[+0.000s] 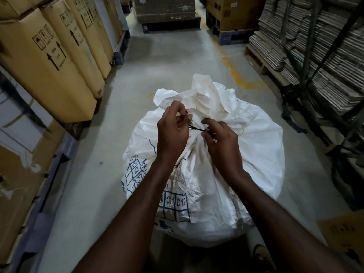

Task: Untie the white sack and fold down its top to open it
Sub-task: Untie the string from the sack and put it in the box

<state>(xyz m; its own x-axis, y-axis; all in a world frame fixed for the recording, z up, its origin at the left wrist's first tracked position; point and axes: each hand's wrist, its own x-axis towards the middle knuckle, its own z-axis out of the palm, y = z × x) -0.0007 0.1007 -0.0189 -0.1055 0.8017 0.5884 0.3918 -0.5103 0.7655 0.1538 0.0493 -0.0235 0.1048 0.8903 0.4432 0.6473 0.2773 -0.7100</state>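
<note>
A full white woven sack (246, 154) with blue printed grids stands on the floor in front of me. Its gathered neck is bound by a thin dark string (197, 128), and the loose crumpled top flares up behind the knot. My left hand (173, 133) pinches one end of the string at the neck between thumb and forefinger. My right hand (220, 142) is at the other side of the knot, its fingertips curled on the string. The knot itself is partly hidden by my fingers.
Tall cardboard cartons (49, 62) on pallets line the left side. Stacks of flattened cardboard (315, 46) on a pallet and a metal rack post (309, 42) stand at the right. More boxed pallets (165, 10) close the aisle's far end. Grey concrete floor (167, 71) runs ahead.
</note>
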